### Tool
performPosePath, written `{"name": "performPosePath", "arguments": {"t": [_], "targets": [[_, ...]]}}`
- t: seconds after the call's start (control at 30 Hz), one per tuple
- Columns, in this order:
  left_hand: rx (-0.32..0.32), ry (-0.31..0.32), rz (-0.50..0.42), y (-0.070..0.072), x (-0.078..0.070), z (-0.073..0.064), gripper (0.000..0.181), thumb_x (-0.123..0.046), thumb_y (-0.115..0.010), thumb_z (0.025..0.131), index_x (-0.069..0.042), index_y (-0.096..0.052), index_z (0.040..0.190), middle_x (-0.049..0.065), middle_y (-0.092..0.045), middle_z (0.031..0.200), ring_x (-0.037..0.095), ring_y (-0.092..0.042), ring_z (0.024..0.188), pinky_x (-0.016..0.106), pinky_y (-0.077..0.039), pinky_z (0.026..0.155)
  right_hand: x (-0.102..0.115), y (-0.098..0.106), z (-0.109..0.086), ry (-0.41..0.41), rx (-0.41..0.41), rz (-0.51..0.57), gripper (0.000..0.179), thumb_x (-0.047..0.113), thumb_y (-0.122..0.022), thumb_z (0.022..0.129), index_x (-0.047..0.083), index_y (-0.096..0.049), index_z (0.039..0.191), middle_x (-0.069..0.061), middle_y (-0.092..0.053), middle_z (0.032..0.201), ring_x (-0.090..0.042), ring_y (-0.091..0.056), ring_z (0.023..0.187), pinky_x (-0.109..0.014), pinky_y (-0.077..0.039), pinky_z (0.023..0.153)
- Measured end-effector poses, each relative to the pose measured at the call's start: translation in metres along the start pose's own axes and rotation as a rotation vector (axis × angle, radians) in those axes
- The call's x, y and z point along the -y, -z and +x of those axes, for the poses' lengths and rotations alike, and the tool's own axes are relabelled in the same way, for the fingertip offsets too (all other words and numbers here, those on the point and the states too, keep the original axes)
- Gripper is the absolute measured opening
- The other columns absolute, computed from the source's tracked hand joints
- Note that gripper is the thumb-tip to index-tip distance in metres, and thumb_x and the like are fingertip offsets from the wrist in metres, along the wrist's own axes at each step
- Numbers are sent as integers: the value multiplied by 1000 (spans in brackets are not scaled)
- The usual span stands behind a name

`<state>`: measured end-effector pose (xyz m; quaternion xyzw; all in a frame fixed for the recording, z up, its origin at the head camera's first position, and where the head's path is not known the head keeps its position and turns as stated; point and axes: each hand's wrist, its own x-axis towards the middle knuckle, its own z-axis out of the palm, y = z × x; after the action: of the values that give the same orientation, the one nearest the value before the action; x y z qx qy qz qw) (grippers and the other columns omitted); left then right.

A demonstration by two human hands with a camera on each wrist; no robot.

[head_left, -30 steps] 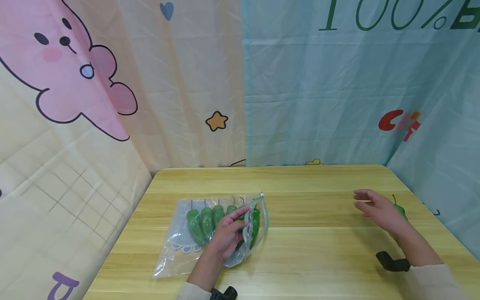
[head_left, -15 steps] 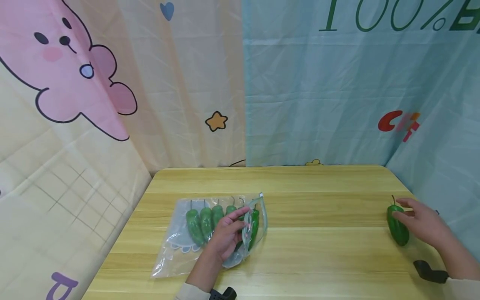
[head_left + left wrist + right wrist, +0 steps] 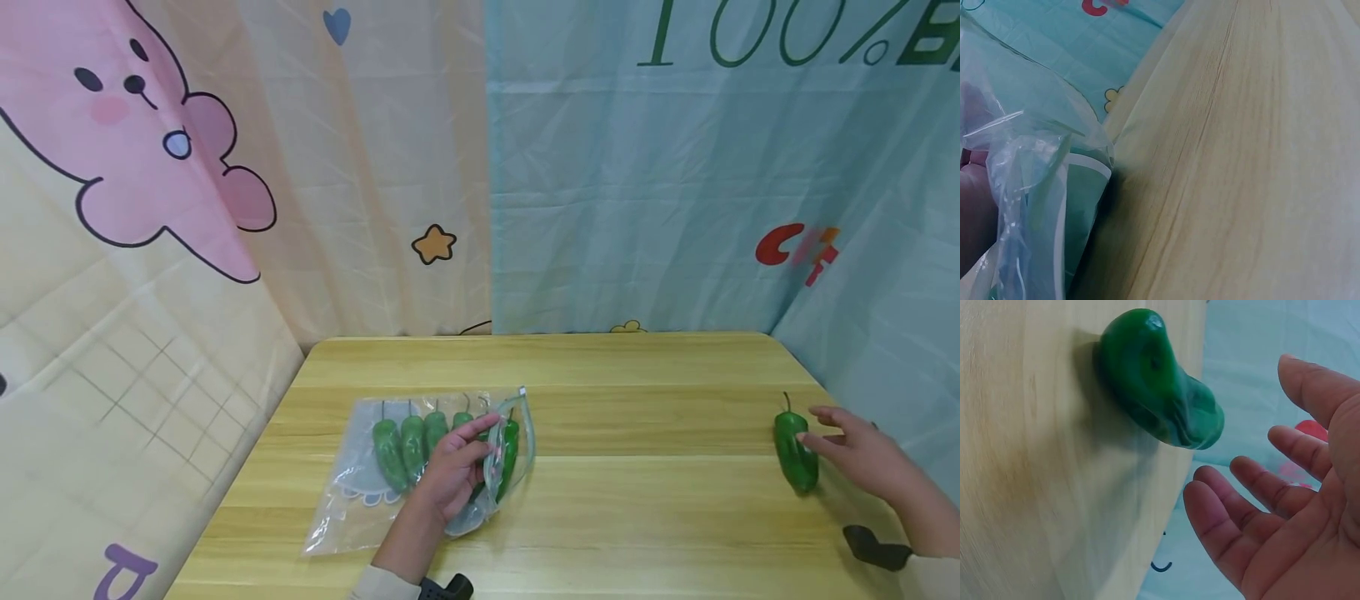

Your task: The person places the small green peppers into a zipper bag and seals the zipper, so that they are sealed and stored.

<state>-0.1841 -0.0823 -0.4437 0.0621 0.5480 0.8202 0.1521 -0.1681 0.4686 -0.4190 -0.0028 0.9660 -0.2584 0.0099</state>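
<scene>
A clear zip bag with a slider lies at the left of the table in the head view, mouth facing right and gaping. Several green peppers lie side by side in it. My left hand holds the upper edge of the bag's mouth; in the left wrist view the plastic film partly covers that hand. Far to the right, a single green pepper lies on the wood, stem away from me. My right hand is just right of it, fingers spread; the right wrist view shows a gap between the fingers and the pepper.
A light wooden table bears everything. Printed curtains hang behind it and along both sides. Dark wrist mounts sit on both arms.
My right hand has swung right, past the pepper, to its right side, then drawn back slightly. The pepper, which it partly hid, stands in full view. My left hand and the bag stay put.
</scene>
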Motion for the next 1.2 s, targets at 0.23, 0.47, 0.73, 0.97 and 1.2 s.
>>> {"name": "performPosePath", "arguments": {"t": [0.23, 0.47, 0.73, 0.97, 1.2], "targets": [[-1, -2, -1, 0, 0, -1, 45, 3, -54, 92, 2, -54, 137, 17, -58, 126, 11, -63, 82, 21, -53, 64, -6, -4, 4, -1, 39, 44, 71, 30, -48, 105, -27, -21, 137, -52, -25, 130, -69, -41, 110, -63, -49, 80], [4, -7, -3, -2, -1, -1, 46, 3, -54, 92, 3, -53, 138, 14, -60, 121, 10, -63, 79, 20, -53, 62, -12, -8, 8, 3, 68, 34, 74, 30, -50, 104, -28, -19, 137, -54, -26, 131, -68, -44, 110, -60, -51, 80], [-5, -1, 9, 0, -1, -1, 45, 3, -55, 92, 2, -54, 137, 16, -59, 125, 11, -63, 82, 21, -53, 63, -16, -18, 11, 22, 16, -48, 71, 24, -59, 100, -28, -24, 133, -55, -34, 123, -66, -48, 104, -60, -51, 76], [-1, -1, 17, 1, -1, 0, 45, 2, -55, 93, 2, -54, 137, 16, -59, 126, 11, -63, 84, 21, -53, 64, -14, -17, 13, 16, 24, -77, 70, 24, -60, 99, -25, -25, 134, -53, -39, 122, -66, -46, 106, -60, -49, 76], [0, 2, 18, 0, -2, -1, 45, 2, -55, 92, 3, -53, 138, 16, -59, 124, 11, -63, 82, 21, -53, 64, -12, -18, 11, 34, 9, -67, 67, 19, -60, 98, -25, -25, 134, -52, -42, 118, -63, -51, 101, -58, -51, 74]]}}
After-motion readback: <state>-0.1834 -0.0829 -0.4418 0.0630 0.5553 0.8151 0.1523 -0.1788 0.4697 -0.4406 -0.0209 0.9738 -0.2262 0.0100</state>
